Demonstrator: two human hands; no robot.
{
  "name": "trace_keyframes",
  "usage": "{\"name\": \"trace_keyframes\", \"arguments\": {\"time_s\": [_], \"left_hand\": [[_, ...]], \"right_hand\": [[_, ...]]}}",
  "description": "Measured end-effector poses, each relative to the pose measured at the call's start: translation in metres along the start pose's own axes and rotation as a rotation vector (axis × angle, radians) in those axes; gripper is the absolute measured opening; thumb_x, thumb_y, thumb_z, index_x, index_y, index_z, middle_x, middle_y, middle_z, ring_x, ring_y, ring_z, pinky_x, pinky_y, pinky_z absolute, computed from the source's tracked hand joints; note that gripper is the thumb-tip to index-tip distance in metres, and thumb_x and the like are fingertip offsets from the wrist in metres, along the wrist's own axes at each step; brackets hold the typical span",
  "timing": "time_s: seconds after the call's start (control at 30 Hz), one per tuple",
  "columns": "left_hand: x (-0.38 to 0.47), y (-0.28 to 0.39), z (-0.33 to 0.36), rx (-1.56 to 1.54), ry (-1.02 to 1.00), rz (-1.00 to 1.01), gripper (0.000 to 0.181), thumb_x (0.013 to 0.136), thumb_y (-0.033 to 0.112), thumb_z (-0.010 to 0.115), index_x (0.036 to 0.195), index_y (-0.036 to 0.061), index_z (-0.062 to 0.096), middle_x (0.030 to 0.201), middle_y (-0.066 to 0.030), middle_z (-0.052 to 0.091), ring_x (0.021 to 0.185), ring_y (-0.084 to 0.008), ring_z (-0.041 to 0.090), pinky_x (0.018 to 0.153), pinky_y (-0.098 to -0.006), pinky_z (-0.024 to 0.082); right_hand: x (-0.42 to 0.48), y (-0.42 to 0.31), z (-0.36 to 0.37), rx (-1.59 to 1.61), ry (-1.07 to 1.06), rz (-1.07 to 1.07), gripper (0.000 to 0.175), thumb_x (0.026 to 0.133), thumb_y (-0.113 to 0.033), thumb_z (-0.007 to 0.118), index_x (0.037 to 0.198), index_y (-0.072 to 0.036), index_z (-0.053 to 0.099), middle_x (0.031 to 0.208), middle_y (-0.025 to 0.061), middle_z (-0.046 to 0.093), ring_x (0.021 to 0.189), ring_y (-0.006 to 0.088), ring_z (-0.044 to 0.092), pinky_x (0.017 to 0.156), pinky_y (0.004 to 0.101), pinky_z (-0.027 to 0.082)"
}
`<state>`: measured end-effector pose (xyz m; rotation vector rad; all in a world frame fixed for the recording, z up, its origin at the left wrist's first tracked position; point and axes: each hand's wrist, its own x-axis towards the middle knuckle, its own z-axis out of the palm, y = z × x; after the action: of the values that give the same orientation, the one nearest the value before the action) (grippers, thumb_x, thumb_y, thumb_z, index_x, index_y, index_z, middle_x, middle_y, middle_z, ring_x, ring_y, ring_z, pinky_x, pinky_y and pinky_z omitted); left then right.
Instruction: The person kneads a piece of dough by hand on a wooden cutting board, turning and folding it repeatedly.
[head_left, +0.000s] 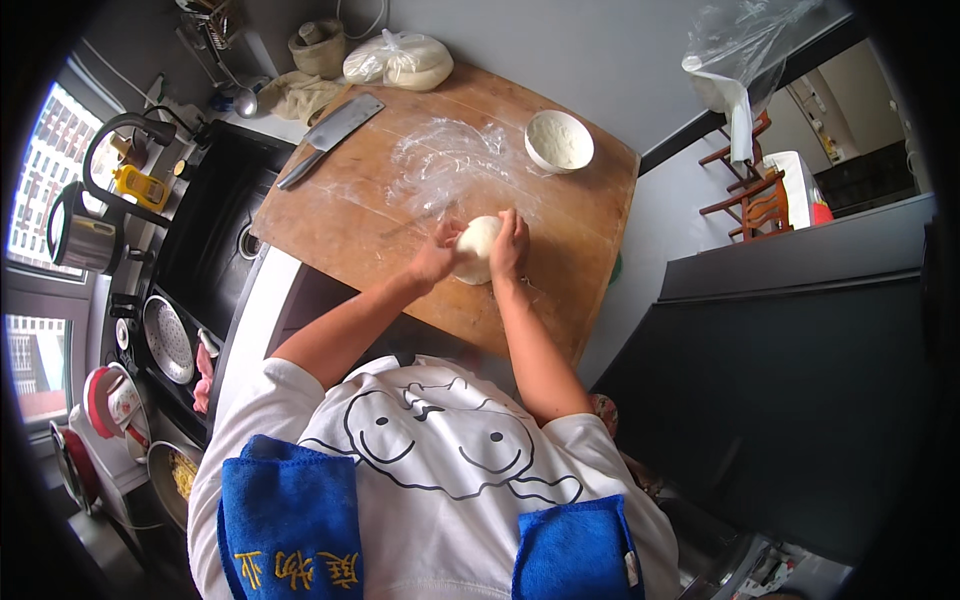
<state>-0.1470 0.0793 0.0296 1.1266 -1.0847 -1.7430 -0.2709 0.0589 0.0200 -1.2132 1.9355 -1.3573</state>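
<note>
A smooth ball of white dough (477, 251) rests on a floured wooden board (360, 232). My left hand (437, 253) cups its left side and my right hand (511, 246) cups its right side, both touching it. White flour (450, 161) is spread over the board beyond the dough. To the upper right stands a white bowl (559, 142) holding flour. A cleaver (334, 136) lies at the board's upper left, its handle towards the sink. At the far edge is a clear plastic bag (399, 61) with pale dough in it.
Left of the board is a black sink (217, 217) with a dark curved faucet (94, 161) and a perforated metal strainer (168, 339). A cloth (301, 97) and a mortar (316, 51) stand behind the cleaver. A grey wall (592, 45) borders the board's far side.
</note>
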Motion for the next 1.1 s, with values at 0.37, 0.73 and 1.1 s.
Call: {"name": "trace_keyframes", "arguments": {"time_s": [0.37,0.73,1.1], "left_hand": [[-0.023,-0.052,-0.007,0.247,0.177,0.31,0.048,0.06,-0.009,0.049,0.102,0.0054,0.033,0.103,-0.0099,0.041,0.098,-0.0165,0.039,0.081,-0.0265,0.034],[0.011,0.027,-0.011,-0.177,0.253,-0.393,0.043,0.071,0.021,0.056,0.108,0.014,0.034,0.096,-0.005,0.045,0.089,-0.0152,0.043,0.076,-0.0355,0.035],[-0.01,-0.002,-0.025,-0.358,0.241,-0.402,0.043,0.074,0.037,0.051,0.109,0.0165,0.036,0.103,-0.0043,0.046,0.094,-0.0169,0.044,0.077,-0.0337,0.036]], "right_hand": [[-0.025,0.016,0.004,-0.193,0.004,-0.721,0.032,0.07,-0.026,0.045,0.091,-0.001,0.048,0.092,0.016,0.047,0.085,0.0317,0.045,0.075,0.0404,0.035],[0.046,0.018,0.039,-0.286,-0.145,-0.61,0.021,0.069,-0.02,0.047,0.077,-0.001,0.052,0.073,0.0149,0.053,0.068,0.0312,0.05,0.062,0.0379,0.04],[0.086,0.022,0.047,-0.397,-0.076,-0.462,0.025,0.075,-0.023,0.035,0.065,-0.004,0.048,0.069,0.0161,0.053,0.065,0.0347,0.049,0.056,0.0411,0.038]]}}
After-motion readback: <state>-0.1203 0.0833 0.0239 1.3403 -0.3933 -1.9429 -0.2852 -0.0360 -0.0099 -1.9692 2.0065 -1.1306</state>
